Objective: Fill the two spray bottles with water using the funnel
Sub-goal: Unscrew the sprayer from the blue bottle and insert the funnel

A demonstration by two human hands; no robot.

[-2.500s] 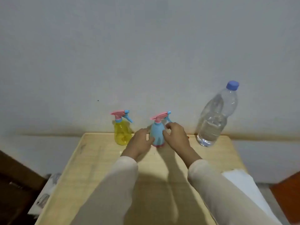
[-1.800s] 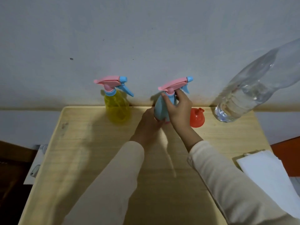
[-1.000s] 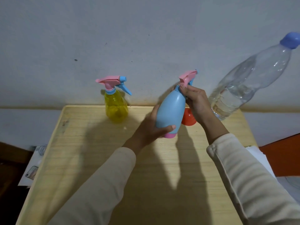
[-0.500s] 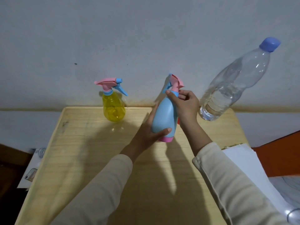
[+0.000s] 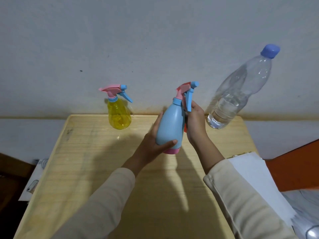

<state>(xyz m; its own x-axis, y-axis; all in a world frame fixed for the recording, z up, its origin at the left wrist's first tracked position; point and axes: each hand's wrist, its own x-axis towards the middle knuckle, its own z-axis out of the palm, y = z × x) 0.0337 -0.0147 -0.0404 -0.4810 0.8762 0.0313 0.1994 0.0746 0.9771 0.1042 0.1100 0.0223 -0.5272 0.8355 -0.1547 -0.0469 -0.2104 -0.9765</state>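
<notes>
My left hand [image 5: 151, 144] grips the body of the blue spray bottle [image 5: 170, 126], held up above the wooden table [image 5: 86, 169]. Its pink and blue spray head [image 5: 185, 93] points up and right. My right hand [image 5: 196, 120] is beside the bottle's neck, with its fingers at the blue trigger. A sliver of the orange funnel [image 5: 185, 129] shows behind the bottle, mostly hidden. The yellow spray bottle [image 5: 119, 114] stands at the table's back edge, left of my hands. The clear water bottle [image 5: 241, 94] with a blue cap stands at the back right, partly filled.
A grey wall runs right behind the table's back edge. White paper [image 5: 255, 176] lies at the table's right edge, with an orange surface [image 5: 296, 168] beyond it. Papers [image 5: 32, 185] lie on the floor to the left.
The spray head has turned round on the blue bottle, so the nozzle now points right. My right hand slid from the neck collar down to the trigger side. My left hand keeps its hold.
</notes>
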